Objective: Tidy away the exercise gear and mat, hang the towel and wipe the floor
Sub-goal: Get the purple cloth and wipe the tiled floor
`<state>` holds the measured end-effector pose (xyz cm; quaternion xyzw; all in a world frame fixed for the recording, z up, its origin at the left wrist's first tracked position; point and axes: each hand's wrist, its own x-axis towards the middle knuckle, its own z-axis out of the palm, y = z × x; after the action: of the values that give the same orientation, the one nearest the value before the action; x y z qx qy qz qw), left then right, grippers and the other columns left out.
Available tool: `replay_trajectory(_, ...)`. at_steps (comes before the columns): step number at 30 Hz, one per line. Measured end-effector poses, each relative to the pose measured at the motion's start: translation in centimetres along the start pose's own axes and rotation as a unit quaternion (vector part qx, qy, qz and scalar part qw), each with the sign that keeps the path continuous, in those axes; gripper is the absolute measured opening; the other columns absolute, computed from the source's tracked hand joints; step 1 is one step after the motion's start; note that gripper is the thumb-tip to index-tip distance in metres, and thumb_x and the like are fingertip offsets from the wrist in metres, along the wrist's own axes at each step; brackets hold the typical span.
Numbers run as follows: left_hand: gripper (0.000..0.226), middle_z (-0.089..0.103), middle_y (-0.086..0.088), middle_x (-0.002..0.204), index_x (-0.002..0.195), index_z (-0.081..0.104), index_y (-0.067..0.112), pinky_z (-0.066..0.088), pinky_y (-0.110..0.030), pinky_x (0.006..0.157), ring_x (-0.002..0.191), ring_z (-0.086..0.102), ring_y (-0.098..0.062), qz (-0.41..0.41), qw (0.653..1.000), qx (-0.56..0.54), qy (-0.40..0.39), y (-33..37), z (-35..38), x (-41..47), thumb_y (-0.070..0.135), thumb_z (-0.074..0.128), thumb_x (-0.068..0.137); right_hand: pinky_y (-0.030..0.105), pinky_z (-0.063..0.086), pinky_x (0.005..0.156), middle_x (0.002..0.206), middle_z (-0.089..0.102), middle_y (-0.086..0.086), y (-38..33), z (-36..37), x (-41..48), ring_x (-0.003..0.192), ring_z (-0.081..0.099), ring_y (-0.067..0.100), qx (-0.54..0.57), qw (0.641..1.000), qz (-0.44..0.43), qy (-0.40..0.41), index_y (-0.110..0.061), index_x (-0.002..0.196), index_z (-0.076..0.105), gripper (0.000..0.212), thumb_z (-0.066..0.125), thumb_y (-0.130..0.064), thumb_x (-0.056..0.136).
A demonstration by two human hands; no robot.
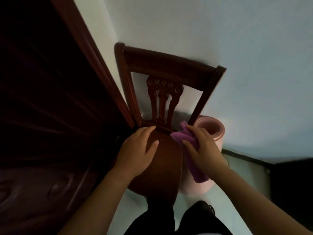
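One purple towel [197,173] held in right grip [202,150].

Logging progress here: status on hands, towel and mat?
Left hand flat on chair seat. Right hand grips purple towel at seat edge, not yet hung. Rolled pink mat upright beside chair, against wall.

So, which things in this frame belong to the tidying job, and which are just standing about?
Job: purple towel, held in the right hand; rolled pink mat, standing on end; floor.
Just there: wooden chair, with the left hand resting flat on its seat; dark wooden door.
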<state>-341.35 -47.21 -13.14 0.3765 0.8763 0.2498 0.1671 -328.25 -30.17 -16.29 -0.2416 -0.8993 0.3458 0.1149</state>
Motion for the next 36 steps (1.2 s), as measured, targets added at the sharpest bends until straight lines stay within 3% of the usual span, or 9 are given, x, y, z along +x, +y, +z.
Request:
replay_trajectory(6, 0.049, 0.040, 0.006, 0.143, 0.140, 0.036, 0.025, 0.037, -0.038, 0.106, 0.131, 0.037, -0.010, 0.037, 0.998, 0.006, -0.056, -2.4, 0.3, 2.2, 0.039, 0.043, 0.094, 0.024, 0.035, 0.092, 0.123, 0.055, 0.002, -0.5, 2.2, 0.0, 0.110, 0.051, 0.017, -0.009, 0.998, 0.058, 0.034, -0.019, 0.134, 0.046, 0.048, 0.058, -0.032, 0.089)
replay_trajectory(17, 0.048, 0.041, 0.005, 0.142, 0.140, 0.036, 0.024, 0.040, -0.040, 0.104, 0.129, 0.040, -0.012, 0.029, 0.995, 0.035, -0.094, -6.4, 4.4, 3.1, 0.038, 0.044, 0.094, 0.025, 0.040, 0.089, 0.124, 0.054, -0.002, 3.7, 7.9, -0.7, 0.108, 0.050, 0.016, -0.012, 0.995, 0.094, 0.009, -0.024, 0.136, 0.043, 0.049, 0.052, -0.041, 0.091)
replay_trajectory(26, 0.044, 0.044, 0.006, 0.139, 0.137, 0.040, 0.024, 0.037, -0.033, 0.103, 0.127, 0.041, -0.012, 0.030, 0.992, 0.025, -0.121, -12.7, 11.2, 5.2, 0.034, 0.046, 0.094, 0.038, 0.046, 0.088, 0.123, 0.053, -0.001, 8.2, 15.6, -0.5, 0.108, 0.051, 0.020, -0.003, 0.987, 0.161, 0.001, -0.027, 0.133, 0.044, 0.048, 0.058, -0.035, 0.087)
replay_trajectory(36, 0.052, 0.034, 0.005, 0.147, 0.143, 0.029, 0.027, 0.033, -0.040, 0.109, 0.133, 0.034, -0.014, 0.039, 0.979, 0.087, -0.182, -20.6, 22.3, 10.0, 0.041, 0.040, 0.094, 0.039, 0.045, 0.089, 0.127, 0.049, 0.000, 15.7, 27.0, 1.3, 0.109, 0.050, 0.021, 0.001, 0.973, 0.230, 0.019, -0.027, 0.136, 0.042, 0.050, 0.057, -0.033, 0.088)
